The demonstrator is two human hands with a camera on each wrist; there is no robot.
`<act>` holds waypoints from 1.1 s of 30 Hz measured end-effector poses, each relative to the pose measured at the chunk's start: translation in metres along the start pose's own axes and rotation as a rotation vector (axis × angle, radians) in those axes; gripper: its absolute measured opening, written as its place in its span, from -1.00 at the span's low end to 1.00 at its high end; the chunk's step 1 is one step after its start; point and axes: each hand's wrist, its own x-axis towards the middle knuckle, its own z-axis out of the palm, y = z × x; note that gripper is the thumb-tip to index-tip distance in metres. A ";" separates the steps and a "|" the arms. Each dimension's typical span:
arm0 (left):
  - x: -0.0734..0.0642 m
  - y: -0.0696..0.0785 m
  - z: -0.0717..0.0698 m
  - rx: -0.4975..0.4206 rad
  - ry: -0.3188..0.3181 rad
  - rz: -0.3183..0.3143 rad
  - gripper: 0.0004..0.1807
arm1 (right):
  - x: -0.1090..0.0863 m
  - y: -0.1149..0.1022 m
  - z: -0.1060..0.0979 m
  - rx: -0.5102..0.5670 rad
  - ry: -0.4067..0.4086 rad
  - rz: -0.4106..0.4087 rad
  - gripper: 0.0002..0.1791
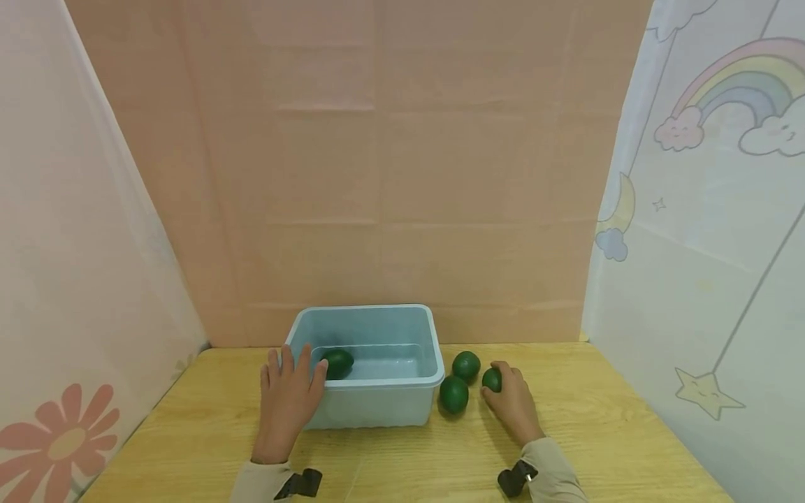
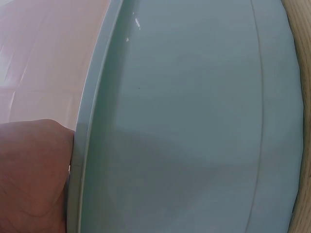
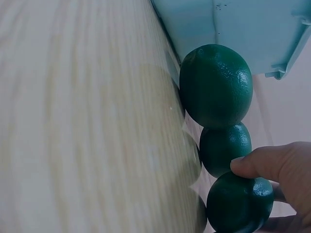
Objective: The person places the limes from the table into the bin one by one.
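Observation:
A light blue plastic bin [image 1: 365, 406] stands on the table with one dark green avocado [image 1: 337, 363] inside, near its left end. My left hand [image 1: 289, 391] rests at the bin's front left corner, fingers spread and fairly straight, thumb over the rim. In the left wrist view, part of that hand [image 2: 31, 177] lies against the rim [image 2: 83, 145]. To the right of the bin, my right hand [image 1: 514, 406] holds an avocado [image 3: 240, 204] between thumb and fingers, still low at the table. Two more avocados, one nearer [image 1: 453, 395] and one farther [image 1: 466, 366], lie between that hand and the bin.
The wooden table [image 1: 390, 468] runs back to a tan paper backdrop [image 1: 409, 175]. A pale sheet with a flower [image 1: 66, 443] hangs on the left, and one with a rainbow and star [image 1: 707, 393] on the right. Each sleeve bears a black wrist device.

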 end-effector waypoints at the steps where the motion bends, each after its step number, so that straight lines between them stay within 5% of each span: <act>1: 0.000 0.000 0.000 0.001 0.001 0.000 -0.40 | 0.000 0.000 0.000 0.002 -0.002 -0.001 -0.38; 33: 0.002 0.003 0.000 0.005 0.007 -0.004 -0.41 | 0.001 -0.002 -0.003 0.001 -0.009 0.003 -0.38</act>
